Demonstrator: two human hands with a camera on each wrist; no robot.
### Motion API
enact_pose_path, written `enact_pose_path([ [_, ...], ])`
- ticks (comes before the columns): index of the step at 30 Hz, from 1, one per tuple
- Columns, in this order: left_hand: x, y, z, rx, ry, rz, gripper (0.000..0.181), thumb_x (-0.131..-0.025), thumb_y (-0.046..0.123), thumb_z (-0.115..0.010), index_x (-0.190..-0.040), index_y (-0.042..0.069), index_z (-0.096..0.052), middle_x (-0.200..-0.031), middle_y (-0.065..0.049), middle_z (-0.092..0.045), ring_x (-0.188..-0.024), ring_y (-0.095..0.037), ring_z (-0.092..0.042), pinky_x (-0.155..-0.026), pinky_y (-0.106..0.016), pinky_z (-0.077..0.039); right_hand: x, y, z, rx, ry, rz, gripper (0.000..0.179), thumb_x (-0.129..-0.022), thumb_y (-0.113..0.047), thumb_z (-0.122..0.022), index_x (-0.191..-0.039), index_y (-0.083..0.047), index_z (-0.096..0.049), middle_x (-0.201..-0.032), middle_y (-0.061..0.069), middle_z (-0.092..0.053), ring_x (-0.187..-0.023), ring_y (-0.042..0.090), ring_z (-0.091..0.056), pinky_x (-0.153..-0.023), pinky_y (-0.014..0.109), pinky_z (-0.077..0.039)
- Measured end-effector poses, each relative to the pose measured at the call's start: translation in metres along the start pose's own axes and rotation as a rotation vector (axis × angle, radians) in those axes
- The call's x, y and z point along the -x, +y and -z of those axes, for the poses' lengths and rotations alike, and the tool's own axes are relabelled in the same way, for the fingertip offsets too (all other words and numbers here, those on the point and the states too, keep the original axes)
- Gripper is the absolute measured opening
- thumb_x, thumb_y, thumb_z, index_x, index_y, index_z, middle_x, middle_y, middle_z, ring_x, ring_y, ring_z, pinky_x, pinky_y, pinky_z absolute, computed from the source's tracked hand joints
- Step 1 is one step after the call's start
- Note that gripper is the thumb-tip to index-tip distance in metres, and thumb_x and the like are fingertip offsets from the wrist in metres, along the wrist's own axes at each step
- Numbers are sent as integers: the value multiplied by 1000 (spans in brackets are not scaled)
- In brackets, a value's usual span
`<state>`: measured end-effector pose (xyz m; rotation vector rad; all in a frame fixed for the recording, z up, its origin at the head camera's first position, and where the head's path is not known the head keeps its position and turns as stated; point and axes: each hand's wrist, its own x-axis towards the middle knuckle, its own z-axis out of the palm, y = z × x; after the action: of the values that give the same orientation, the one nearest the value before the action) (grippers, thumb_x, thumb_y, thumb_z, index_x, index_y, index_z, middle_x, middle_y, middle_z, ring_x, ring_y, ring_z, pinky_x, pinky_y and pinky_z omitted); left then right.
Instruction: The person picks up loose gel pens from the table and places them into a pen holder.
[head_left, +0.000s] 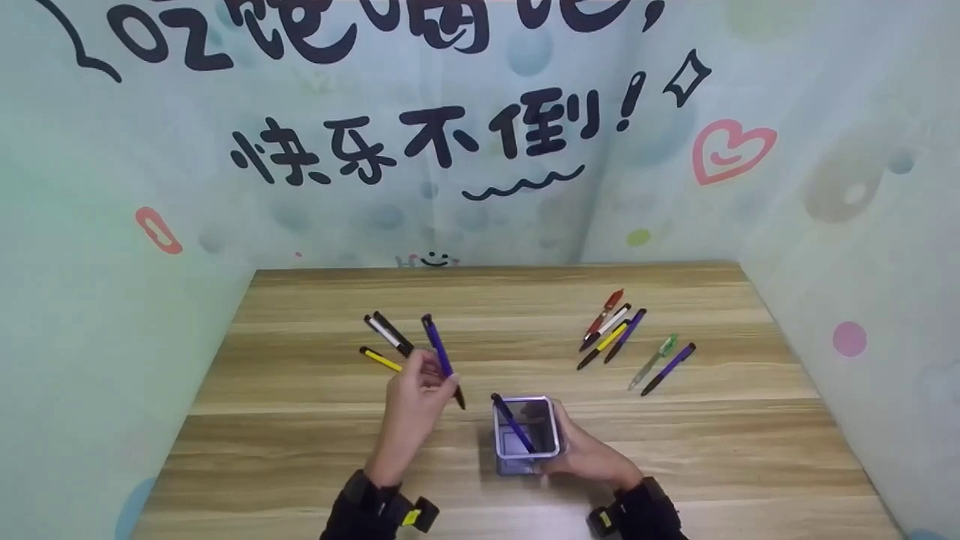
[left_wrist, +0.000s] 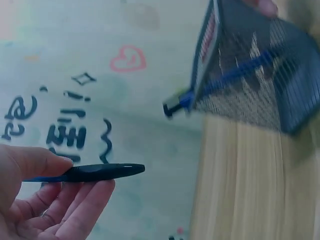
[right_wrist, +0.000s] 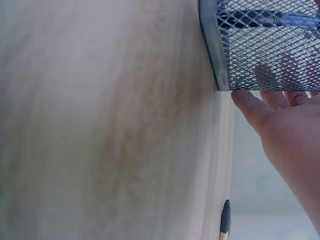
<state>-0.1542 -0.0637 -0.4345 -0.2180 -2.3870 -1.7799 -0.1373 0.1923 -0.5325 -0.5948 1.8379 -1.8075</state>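
Between thumb and fingers my left hand (head_left: 420, 394) pinches a purple pen (head_left: 438, 341), its dark tip slanting down toward the right. In the left wrist view the pen's dark grip (left_wrist: 105, 173) sticks out past the fingertips. A square mesh pen holder (head_left: 517, 466) stands to the right of that hand. My right hand (head_left: 589, 450) grips the holder at its right side, with some fingers hidden behind it. Inside leans a purple-blue pen (head_left: 514, 424), its dark top poking over the far left of the rim.
Beyond the left hand lie a white-and-black pen (head_left: 381, 331), a black pen (head_left: 391, 330) and a yellow pen (head_left: 380, 358). At the back right are a red pen (head_left: 604, 309), a green pen (head_left: 656, 358), a purple pen (head_left: 670, 369) and several others. Printed cloth walls border the table.
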Motion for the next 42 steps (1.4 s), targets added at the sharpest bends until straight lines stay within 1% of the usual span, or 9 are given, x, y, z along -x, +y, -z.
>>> enact_pose_path([
  [7, 13, 8, -28, 87, -153, -46, 27, -80, -1, -65, -102, -3, -50, -93, -16, -60, -83, -22, -61, -70, -21, -56, -1, 0, 0, -3, -5, 24, 90, -71, 9, -68, -141, -8, -14, -129, 34, -41, -96, 42, -58, -78, 48, -54],
  [9, 17, 6, -34, 86, -174, -57, 28, -80, -1, -65, -103, -2, -49, -94, -15, -60, -83, -22, -61, -70, -21, -56, -1, 0, 0, -23, -16, 16, 90, -73, 10, -67, -142, -7, -12, -126, 38, -42, -86, 39, -62, -71, 54, -54],
  [13, 22, 0, -46, 68, -207, -65, 31, -79, -1, -66, -105, 1, -48, -92, -14, -60, -83, -21, -60, -68, -20, -56, -1, -1, -1, -4, -3, 5, 90, -72, 10, -68, -141, -7, -14, -124, 35, -44, -82, 29, -63, -66, 55, -54],
  [19, 29, -6, -58, 33, -242, -30, 39, -77, -4, -67, -107, 3, -43, -93, -13, -59, -84, -18, -59, -69, -18, -54, -1, -1, -2, 44, 20, -11, 90, -71, 9, -69, -142, -10, -17, -124, 28, -47, -94, 33, -60, -70, 43, -56],
  [25, 34, -10, -64, 0, -277, -21, 33, -80, -4, -62, -107, 2, -45, -96, -17, -60, -86, -19, -61, -71, -18, -54, 0, -2, -2, 69, 29, -11, 91, -70, 6, -70, -142, -11, -17, -125, 26, -47, -100, 33, -58, -76, 38, -55],
  [28, 35, -10, -66, -39, -293, -47, 29, -84, 0, -60, -109, 2, -47, -101, -17, -60, -89, -20, -61, -75, -18, -54, 0, -2, -1, 56, 25, -7, 91, -70, 8, -69, -142, -12, -17, -128, 26, -46, -102, 38, -58, -75, 40, -56],
  [30, 36, -11, -67, -72, -295, -77, 29, -85, 1, -60, -112, 3, -47, -103, -14, -60, -91, -19, -62, -76, -18, -53, 0, -1, -1, 63, 31, 1, 91, -70, 7, -70, -142, -11, -17, -130, 26, -45, -107, 38, -55, -83, 38, -53],
  [38, 37, -11, -65, -138, -251, -190, 29, -85, 1, -60, -111, 5, -50, -98, -6, -62, -88, -14, -60, -78, -23, -53, -1, 2, 0, 58, 15, 27, 90, -71, 4, -70, -142, -8, -15, -131, 25, -41, -106, 33, -54, -80, 35, -54],
  [42, 34, -9, -62, -124, -243, -176, 28, -85, 0, -59, -112, 5, -50, -99, -4, -60, -89, -14, -60, -81, -23, -53, -1, 2, 1, 33, 14, 19, 91, -71, 5, -70, -142, -15, -17, -131, 24, -43, -102, 33, -57, -77, 37, -55],
])
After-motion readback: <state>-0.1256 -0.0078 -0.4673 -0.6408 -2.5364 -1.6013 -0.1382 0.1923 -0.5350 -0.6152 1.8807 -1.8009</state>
